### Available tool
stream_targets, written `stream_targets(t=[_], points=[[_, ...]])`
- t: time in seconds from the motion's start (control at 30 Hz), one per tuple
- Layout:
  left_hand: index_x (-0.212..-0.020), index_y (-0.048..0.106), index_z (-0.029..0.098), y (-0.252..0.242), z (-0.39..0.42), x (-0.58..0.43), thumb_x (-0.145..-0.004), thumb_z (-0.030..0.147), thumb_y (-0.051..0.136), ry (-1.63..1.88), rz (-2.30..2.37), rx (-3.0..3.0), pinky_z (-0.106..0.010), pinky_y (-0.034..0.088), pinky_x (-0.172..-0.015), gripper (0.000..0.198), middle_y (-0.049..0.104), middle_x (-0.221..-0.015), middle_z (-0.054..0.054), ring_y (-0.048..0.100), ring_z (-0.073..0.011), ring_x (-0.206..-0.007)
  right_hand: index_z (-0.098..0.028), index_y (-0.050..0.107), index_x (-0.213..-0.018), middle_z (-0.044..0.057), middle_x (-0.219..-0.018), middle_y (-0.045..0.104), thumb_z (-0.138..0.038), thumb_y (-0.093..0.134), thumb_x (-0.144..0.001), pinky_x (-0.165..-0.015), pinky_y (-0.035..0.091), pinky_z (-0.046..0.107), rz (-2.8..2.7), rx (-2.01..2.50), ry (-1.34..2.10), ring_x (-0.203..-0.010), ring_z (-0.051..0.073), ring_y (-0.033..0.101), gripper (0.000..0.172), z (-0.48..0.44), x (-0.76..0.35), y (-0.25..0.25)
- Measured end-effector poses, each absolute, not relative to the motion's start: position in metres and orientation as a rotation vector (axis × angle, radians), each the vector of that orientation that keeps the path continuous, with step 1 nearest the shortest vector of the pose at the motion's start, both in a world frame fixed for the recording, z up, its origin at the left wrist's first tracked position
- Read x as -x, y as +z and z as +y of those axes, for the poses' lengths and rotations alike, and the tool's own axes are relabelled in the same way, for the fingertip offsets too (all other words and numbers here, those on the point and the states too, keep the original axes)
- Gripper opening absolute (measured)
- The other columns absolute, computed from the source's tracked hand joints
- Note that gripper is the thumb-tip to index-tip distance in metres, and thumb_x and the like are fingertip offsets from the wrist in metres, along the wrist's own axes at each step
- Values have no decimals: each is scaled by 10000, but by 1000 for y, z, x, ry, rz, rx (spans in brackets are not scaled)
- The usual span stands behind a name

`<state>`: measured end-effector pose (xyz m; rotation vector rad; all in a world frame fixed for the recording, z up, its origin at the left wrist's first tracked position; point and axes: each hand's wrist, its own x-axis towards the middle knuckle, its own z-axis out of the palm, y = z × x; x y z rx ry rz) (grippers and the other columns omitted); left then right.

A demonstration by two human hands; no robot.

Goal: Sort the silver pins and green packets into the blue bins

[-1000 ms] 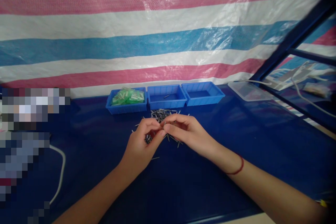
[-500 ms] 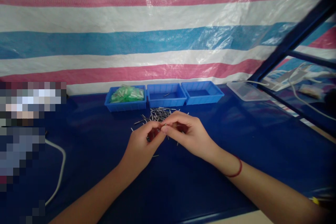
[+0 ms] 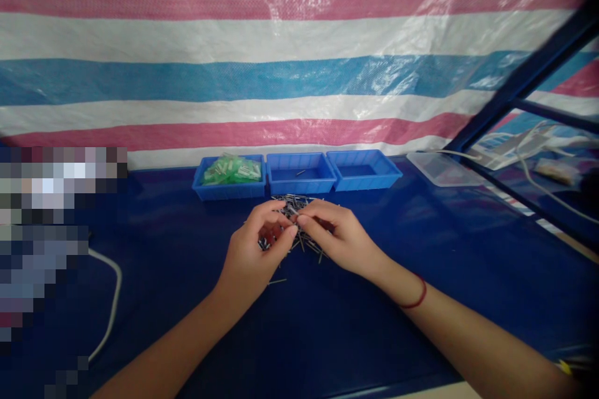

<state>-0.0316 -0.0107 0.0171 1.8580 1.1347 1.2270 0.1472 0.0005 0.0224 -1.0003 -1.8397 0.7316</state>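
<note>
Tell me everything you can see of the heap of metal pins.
The heap of metal pins is a loose, tangled spread of thin, straight rods, silvery to dark and metallic-looking. They lie at crossing angles on the blue table, in front of the middle blue bin. The left hand and right hand hide part of it; whether they touch it is unclear.

Shiny sheeting (image 3: 224, 81) striped in 3 colours hangs behind the dark-blue table (image 3: 468, 249); a frame (image 3: 508, 95) slants at right.
</note>
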Motion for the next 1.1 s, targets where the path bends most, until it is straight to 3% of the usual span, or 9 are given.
stream_targets(t=[0.1,0.27,0.43,0.57,0.73,0.93,1.1], points=[[-1196,496,203,19,-8,31,-869,212,561,1139,1147,-1998,-258,477,-689,333,668,-868,1,606,-119,-710,-156,670,-835,3,-634,565,-425,489,-910,-536,377,251,-1567,1211,695,-560,115,463,333,21,-155,18],[-961,642,201,14,-4,35,-867,193,561,928,1152,-2473,-363,436,-829,124,668,-971,-41,587,-195,-907,-153,611,-665,-16,-558,493,-505,507,-867,-510,324,255,-1460,1315,551,-529,111,407,419,50,-173,14],[-900,665,212,11,-4,37,-789,243,674,650,1256,-2692,-375,414,-778,116,642,-1049,-45,543,-244,-969,-146,661,-777,-13,-595,512,-454,500,-873,-529,350,251,-1476,1348,605,-554,118,444,361,41,-174,14],[-928,670,222,14,-5,35,-839,274,635,594,1287,-2811,-372,399,-768,109,619,-1077,-52,526,-243,-970,-144,673,-865,18,-686,603,-399,517,-863,-585,404,258,-1554,1313,661,-624,139,516,299,30,-167,12],[-1029,667,324,13,-4,30,-868,207,607,541,1234,-2978,-382,364,-779,208,595,-1172,-36,509,-250,-1009,-165,674,-837,40,-774,663,-336,521,-864,-654,451,273,-1643,1265,697,-732,166,586,230,24,-163,9],[-871,663,249,7,-2,28,-844,211,653,511,1141,-3041,-374,340,-785,47,616,-1117,-42,505,-246,-1008,-172,671,-837,35,-791,674,-321,532,-867,-650,465,274,-1659,1235,737,-707,157,592,206,17,-161,11],[-892,616,208,12,-3,26,-924,201,527,649,1076,-2966,-380,346,-827,95,656,-1027,-39,547,-225,-986,-171,667,-819,37,-792,669,-323,526,-885,-643,458,273,-1677,1202,702,-701,153,585,218,12,-161,17]])
